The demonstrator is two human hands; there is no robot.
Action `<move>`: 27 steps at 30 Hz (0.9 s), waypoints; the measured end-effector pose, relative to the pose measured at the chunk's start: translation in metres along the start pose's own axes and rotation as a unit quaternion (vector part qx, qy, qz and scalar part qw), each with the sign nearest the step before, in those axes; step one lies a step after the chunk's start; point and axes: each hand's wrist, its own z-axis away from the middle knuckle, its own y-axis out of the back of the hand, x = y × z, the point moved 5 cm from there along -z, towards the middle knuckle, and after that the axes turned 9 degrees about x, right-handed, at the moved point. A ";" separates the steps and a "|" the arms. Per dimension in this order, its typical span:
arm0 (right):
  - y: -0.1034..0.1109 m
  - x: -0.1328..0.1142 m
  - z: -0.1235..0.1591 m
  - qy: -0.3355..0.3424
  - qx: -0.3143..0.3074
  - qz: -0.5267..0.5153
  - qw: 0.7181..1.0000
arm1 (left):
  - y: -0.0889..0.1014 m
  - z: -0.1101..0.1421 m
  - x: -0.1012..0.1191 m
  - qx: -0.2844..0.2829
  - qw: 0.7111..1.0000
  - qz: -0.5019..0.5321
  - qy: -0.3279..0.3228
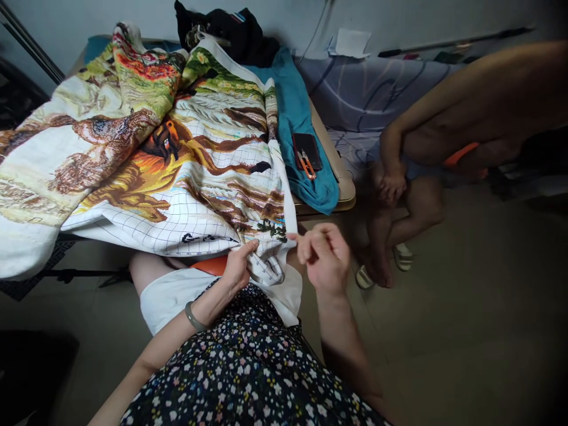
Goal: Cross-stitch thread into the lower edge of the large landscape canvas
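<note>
A large cross-stitch cloth with brown horses and green landscape lies draped over a table and down toward my lap. My left hand grips its lower gridded edge, thumb on top. My right hand sits just right of that edge, fingers curled and pinched together near the stitched corner; what they pinch is too small to make out. A grey bangle circles my left wrist.
A dark phone and orange thread snips lie on a teal cloth on the table's right end. Another person's legs and arm are at the right, seated close by. Dark clothing is piled at the back.
</note>
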 end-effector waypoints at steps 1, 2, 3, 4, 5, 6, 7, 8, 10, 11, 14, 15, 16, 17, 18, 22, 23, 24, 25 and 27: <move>-0.002 0.010 0.005 -0.029 -0.020 0.035 0.999 | -0.001 0.001 0.001 0.001 1.000 0.001 -0.001; -0.004 0.021 0.010 -0.058 -0.039 0.079 0.994 | -0.001 0.002 0.001 0.001 1.000 0.001 0.000; -0.005 0.029 0.014 -0.078 -0.056 0.126 0.987 | -0.002 0.003 0.002 0.000 1.000 0.000 0.001; -0.006 0.036 0.018 -0.085 -0.071 0.175 0.978 | -0.002 0.004 0.002 -0.001 1.000 -0.001 0.002; -0.007 0.039 0.020 -0.079 -0.082 0.220 0.969 | -0.003 0.004 0.002 -0.001 1.000 -0.002 0.003; -0.008 0.041 0.022 -0.065 -0.090 0.260 0.959 | -0.002 0.004 0.002 0.002 1.000 -0.002 0.002; -0.010 0.041 0.022 -0.049 -0.095 0.291 0.951 | -0.002 0.004 0.002 0.004 1.000 -0.001 0.000; -0.011 0.041 0.022 -0.034 -0.098 0.314 0.944 | -0.002 0.003 0.002 0.006 1.000 0.000 0.000; -0.012 0.041 0.022 -0.019 -0.097 0.340 0.935 | -0.001 0.002 0.001 0.003 1.000 -0.001 0.001; -0.013 0.041 0.021 -0.016 -0.096 0.346 0.933 | -0.001 0.002 0.001 0.001 1.000 0.000 0.001; -0.013 0.041 0.021 -0.013 -0.092 0.358 0.929 | -0.001 0.002 0.001 -0.001 1.000 -0.001 -0.005; -0.013 0.041 0.021 -0.012 -0.092 0.361 0.928 | -0.001 0.002 0.001 -0.004 1.000 -0.002 -0.006; -0.014 0.040 0.021 -0.010 -0.091 0.364 0.927 | -0.001 0.002 0.001 -0.008 1.000 -0.004 -0.007; -0.014 0.040 0.021 -0.008 -0.092 0.366 0.926 | -0.002 0.002 0.001 -0.011 1.000 -0.006 -0.007; -0.014 0.040 0.021 -0.006 -0.092 0.367 0.926 | -0.002 0.002 0.001 -0.014 1.000 -0.008 -0.007; -0.015 0.039 0.021 0.003 -0.094 0.369 0.925 | -0.002 0.001 0.001 -0.017 1.000 -0.012 -0.020; -0.015 0.038 0.021 0.007 -0.092 0.371 0.924 | -0.002 0.001 0.001 -0.017 1.000 -0.012 -0.022; -0.014 0.038 0.021 0.011 -0.089 0.373 0.924 | -0.001 0.001 0.001 -0.015 1.000 -0.014 -0.024; -0.014 0.037 0.021 0.017 -0.085 0.376 0.923 | -0.001 0.000 0.001 -0.013 1.000 -0.015 -0.024; -0.014 0.036 0.020 0.030 -0.077 0.384 0.920 | 0.000 0.000 0.000 -0.010 1.000 -0.015 -0.021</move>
